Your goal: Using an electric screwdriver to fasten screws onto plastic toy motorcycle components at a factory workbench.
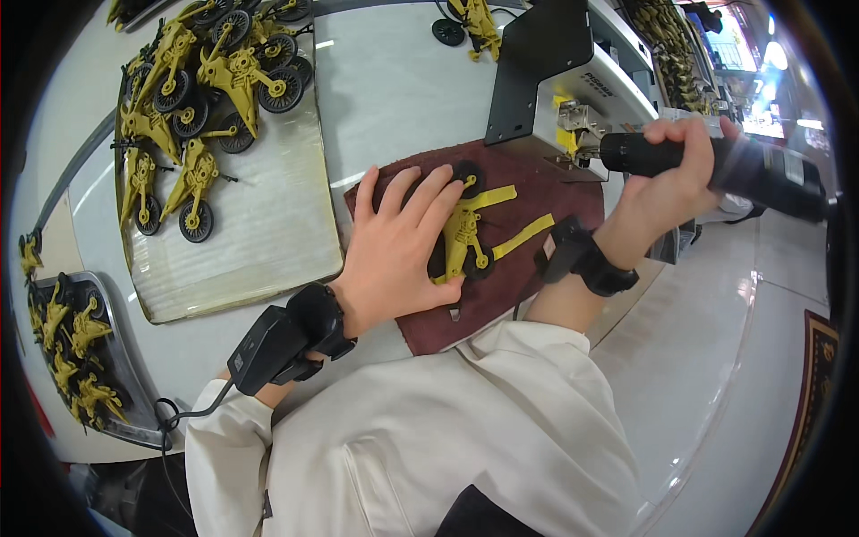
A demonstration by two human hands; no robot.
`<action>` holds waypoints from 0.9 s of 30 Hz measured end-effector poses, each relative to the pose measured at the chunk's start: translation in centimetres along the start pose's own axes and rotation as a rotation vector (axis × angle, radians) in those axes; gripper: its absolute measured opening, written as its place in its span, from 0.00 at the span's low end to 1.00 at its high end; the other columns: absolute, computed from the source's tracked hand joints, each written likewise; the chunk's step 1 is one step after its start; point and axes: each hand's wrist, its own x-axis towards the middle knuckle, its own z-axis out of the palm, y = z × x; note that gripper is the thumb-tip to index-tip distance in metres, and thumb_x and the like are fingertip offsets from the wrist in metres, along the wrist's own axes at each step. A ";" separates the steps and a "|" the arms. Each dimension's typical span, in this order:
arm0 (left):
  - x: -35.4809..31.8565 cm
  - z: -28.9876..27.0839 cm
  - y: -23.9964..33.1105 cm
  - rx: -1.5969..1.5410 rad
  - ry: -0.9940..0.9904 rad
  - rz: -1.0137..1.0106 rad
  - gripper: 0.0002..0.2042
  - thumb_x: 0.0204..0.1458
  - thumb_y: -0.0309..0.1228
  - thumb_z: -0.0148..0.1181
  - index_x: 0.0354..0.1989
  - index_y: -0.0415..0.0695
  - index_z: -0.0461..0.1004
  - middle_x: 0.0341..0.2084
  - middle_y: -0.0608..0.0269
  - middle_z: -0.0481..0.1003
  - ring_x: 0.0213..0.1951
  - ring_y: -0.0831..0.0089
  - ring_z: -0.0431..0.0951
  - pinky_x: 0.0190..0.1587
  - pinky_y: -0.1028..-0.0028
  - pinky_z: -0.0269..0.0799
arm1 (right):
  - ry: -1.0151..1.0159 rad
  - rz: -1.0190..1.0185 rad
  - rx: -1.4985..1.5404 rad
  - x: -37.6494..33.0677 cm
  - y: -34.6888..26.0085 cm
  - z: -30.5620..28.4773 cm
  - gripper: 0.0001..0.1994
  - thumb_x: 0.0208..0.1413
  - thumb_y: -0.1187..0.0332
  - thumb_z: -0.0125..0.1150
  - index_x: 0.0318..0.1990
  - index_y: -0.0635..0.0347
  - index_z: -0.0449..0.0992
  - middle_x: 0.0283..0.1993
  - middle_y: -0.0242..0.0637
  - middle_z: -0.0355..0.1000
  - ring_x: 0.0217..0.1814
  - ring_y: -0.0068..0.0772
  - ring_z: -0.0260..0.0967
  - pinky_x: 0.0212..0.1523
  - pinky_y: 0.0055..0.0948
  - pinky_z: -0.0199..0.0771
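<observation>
Tabletop trays hold toy motorcycles; left hand spreads over another motorcycle, right hand grips a screwdriver.

Dark printed lettering stands on the pale side of the metal box at the far right — one short bold line, with smaller print close under it. A light label sits on the black power tool to the right, its print too blurred to read. The black wrist device on the left bears tiny pale marks, also illegible. Gold markings show on the dark mat at the right edge — too unclear to make out.
</observation>
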 end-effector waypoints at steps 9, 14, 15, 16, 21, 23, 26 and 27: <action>-0.2 -0.2 -0.1 0.028 0.006 0.001 0.41 0.28 0.44 0.65 0.57 0.45 0.60 0.57 0.58 0.60 0.58 0.55 0.57 0.62 0.48 0.42 | -0.323 0.027 0.315 -6.5 -3.1 0.9 0.28 0.47 0.73 0.52 0.56 0.72 0.48 0.20 0.38 0.63 0.16 0.29 0.61 0.26 0.32 0.69; -0.2 0.0 -0.1 0.009 0.001 -0.005 0.41 0.27 0.43 0.65 0.57 0.45 0.60 0.58 0.58 0.60 0.58 0.55 0.57 0.62 0.47 0.42 | -0.312 0.193 0.129 -7.0 -1.6 2.1 0.25 0.48 0.73 0.51 0.55 0.63 0.54 0.20 0.36 0.61 0.16 0.30 0.60 0.25 0.34 0.65; -0.1 0.0 -0.1 0.006 -0.002 -0.004 0.41 0.27 0.43 0.65 0.57 0.44 0.60 0.58 0.58 0.59 0.58 0.55 0.57 0.62 0.47 0.42 | -0.317 0.196 0.130 -7.1 -1.1 2.2 0.25 0.48 0.73 0.51 0.55 0.63 0.54 0.20 0.36 0.61 0.16 0.30 0.60 0.25 0.34 0.65; -0.1 0.0 -0.1 0.004 -0.002 -0.009 0.41 0.27 0.43 0.65 0.57 0.44 0.60 0.58 0.58 0.59 0.58 0.55 0.57 0.62 0.47 0.42 | -0.334 0.188 0.148 -7.2 -0.6 2.2 0.24 0.49 0.73 0.51 0.54 0.63 0.54 0.20 0.35 0.62 0.17 0.29 0.60 0.25 0.34 0.65; -0.1 -0.2 -0.1 0.002 -0.015 -0.020 0.42 0.27 0.43 0.64 0.58 0.45 0.60 0.58 0.57 0.59 0.58 0.55 0.57 0.61 0.47 0.43 | -0.360 0.264 0.144 -7.3 0.6 3.1 0.22 0.49 0.75 0.51 0.53 0.62 0.56 0.21 0.35 0.62 0.17 0.28 0.61 0.25 0.32 0.65; 0.0 -0.2 -0.1 0.006 -0.019 -0.026 0.42 0.26 0.43 0.64 0.58 0.46 0.60 0.58 0.58 0.59 0.58 0.54 0.57 0.61 0.46 0.43 | -0.388 0.278 0.332 -7.1 1.2 3.2 0.20 0.47 0.84 0.55 0.47 0.67 0.58 0.23 0.36 0.69 0.19 0.24 0.65 0.24 0.24 0.69; 0.1 -0.2 0.0 0.016 -0.029 -0.026 0.43 0.26 0.42 0.64 0.59 0.47 0.60 0.58 0.58 0.59 0.58 0.54 0.58 0.61 0.46 0.43 | -0.420 0.268 0.351 -7.4 1.4 3.1 0.19 0.46 0.84 0.55 0.46 0.67 0.58 0.24 0.37 0.69 0.20 0.24 0.65 0.25 0.22 0.69; 0.2 -0.2 0.0 0.018 -0.036 -0.020 0.43 0.26 0.42 0.64 0.59 0.48 0.60 0.58 0.58 0.59 0.57 0.55 0.58 0.61 0.45 0.43 | -0.419 0.267 0.352 -7.4 1.4 3.1 0.19 0.46 0.84 0.55 0.46 0.67 0.58 0.24 0.37 0.69 0.20 0.24 0.65 0.25 0.22 0.69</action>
